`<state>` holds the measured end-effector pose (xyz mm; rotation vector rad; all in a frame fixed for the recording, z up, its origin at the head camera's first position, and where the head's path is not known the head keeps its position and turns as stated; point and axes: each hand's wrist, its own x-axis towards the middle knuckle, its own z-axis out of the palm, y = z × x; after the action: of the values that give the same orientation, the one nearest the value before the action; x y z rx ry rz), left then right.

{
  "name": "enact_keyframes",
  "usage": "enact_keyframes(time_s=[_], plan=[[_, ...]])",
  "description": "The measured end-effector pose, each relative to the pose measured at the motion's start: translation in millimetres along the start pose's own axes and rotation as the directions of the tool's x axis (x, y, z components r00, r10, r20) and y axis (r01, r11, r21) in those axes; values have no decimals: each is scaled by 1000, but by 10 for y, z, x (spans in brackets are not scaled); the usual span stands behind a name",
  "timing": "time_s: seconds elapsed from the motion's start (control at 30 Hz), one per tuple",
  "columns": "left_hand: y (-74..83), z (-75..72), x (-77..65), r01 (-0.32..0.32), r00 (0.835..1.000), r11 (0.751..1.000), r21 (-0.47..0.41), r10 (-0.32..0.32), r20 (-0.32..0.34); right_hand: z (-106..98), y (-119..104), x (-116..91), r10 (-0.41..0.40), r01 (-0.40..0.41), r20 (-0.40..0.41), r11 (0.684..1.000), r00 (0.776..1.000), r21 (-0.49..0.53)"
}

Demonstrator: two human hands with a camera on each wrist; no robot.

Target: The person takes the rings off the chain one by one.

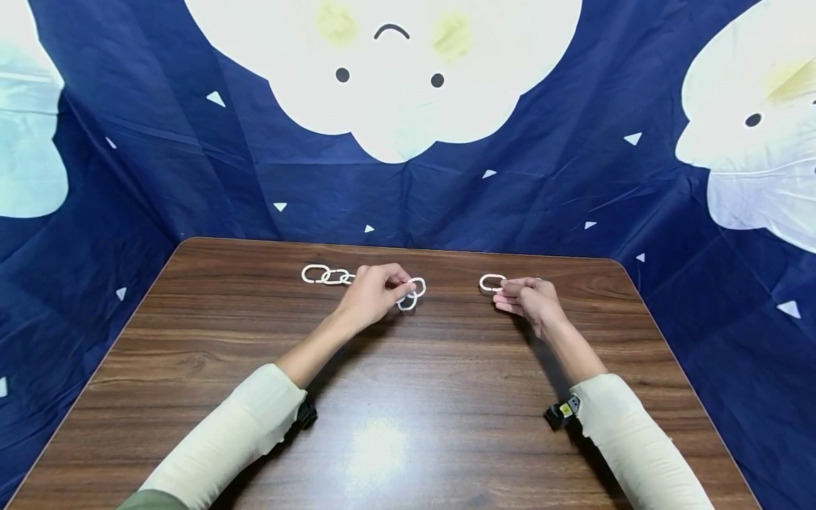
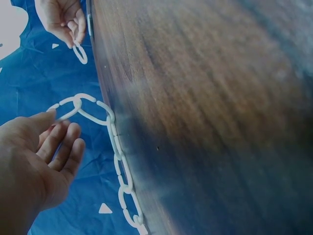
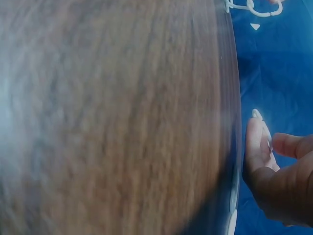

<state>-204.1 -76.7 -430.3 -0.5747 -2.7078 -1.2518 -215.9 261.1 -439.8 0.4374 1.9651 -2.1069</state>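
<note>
Clearly, in the head view, the left hand [image 1: 376,290] pinches the raised end of a chain of white, oval, plastic-looking links [image 1: 326,277], whose far end rests on the brown wood-grain counter [image 1: 414,375]; the right hand [image 1: 532,297] grips a separate white oval link [image 1: 482,283], apart from the chain. In the left wrist view, small gaps show in some links, so a sharp tug might slip one free. In the right wrist view, a loosened pinch could drop the link, and a low sweep could knock the blurred white pieces [image 3: 232,223] at the counter's edge.
</note>
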Motion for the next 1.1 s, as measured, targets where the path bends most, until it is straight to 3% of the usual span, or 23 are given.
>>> enact_keyframes(time_s=[0.6,1.1], plan=[[22,13,-2,-16,1000,999,-28,16,2,-276,-151,64,-6,9,-43,999,999,52],[10,-16,-16,4,1000,999,-52,-4,4,-372,-92,192,5,-4,-102,1000,995,2]])
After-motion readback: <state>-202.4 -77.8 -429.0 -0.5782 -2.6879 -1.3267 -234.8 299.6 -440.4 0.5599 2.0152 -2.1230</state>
